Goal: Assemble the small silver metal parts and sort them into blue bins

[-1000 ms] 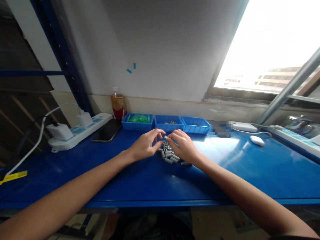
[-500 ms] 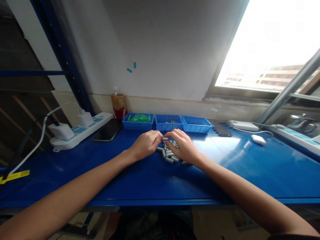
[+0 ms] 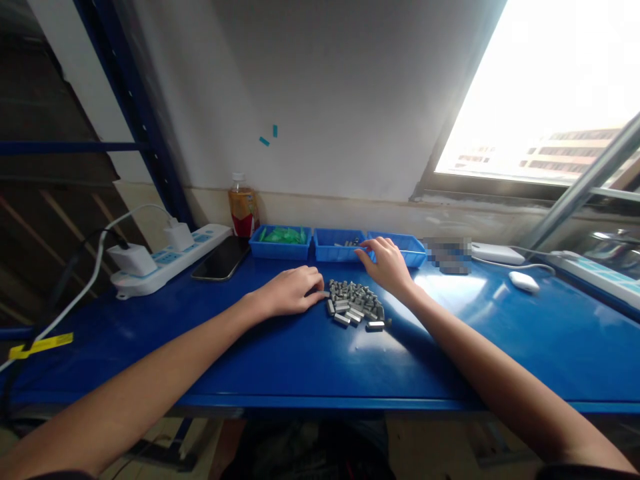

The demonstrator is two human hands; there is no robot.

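Loose silvery metal pieces lie in a pile (image 3: 356, 303) on the blue table; the larger ones look like hexagonal standoffs, the smaller like screws. At the pile's left edge, my left hand (image 3: 293, 291) has thumb and fingers closed on the end of a metal standoff (image 3: 327, 294). My right hand (image 3: 387, 265) is beyond the pile, over the front rims of the middle blue bin (image 3: 327, 254) and right blue bin (image 3: 415, 258). Its thumb and fingertips come together by the middle bin; whatever is between them is too small to name. A few metal pieces lie inside that bin.
A left blue bin (image 3: 280, 251) holds green pieces. Behind it stands a drink bottle (image 3: 243, 207). A phone (image 3: 221, 259) and a white power strip (image 3: 150, 270) with plugs lie left. A white earbud-like case (image 3: 524, 281), a white power bank (image 3: 497, 253) and another power strip (image 3: 590, 273) are right.
My right hand has moved away from the pile, up to the bins, uncovering the metal pieces. My left hand has shifted slightly and stays at the pile's left edge. The hands are now apart.
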